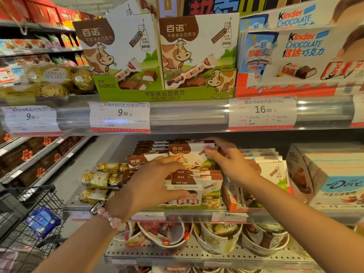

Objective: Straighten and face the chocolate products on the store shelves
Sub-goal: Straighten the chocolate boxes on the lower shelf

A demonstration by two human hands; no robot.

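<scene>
Cardboard, brown and white with a cow print: that is the upright chocolate box (190, 154) on the middle shelf (197, 212), and the right hand (226, 160) pinches its top right corner, thumb in front, fingers curled behind. The left hand (155, 184) lies on the stack of flat boxes (197, 180) just in front of it, fingers curled over the top edge, thumb pressed along the front of the lowest pack; a pink bead bracelet (110, 218) sits on that wrist.

Around the grip:
- More of the same brown boxes (149, 149) lie flat in a stack behind and left of the upright one.
- Gold-wrapped chocolate packs (98, 180) sit just left of the left hand, partly hidden by its wrist.
- Right of the right hand, thin white boxes (273, 170) stand on edge; the forearm crosses in front of them.
- Dove box (334, 174) at far right of the same shelf.
- Shelf above: two tall cow boxes in a green tray (163, 93), Kinder boxes (301, 54) beside them, price tags (120, 117) on the rail.
- Shelf below: paper cups (222, 237) of wrapped sweets, partly hidden by the shelf edge.
- Wire basket (29, 213) at lower left with a blue pack (42, 221) inside.
</scene>
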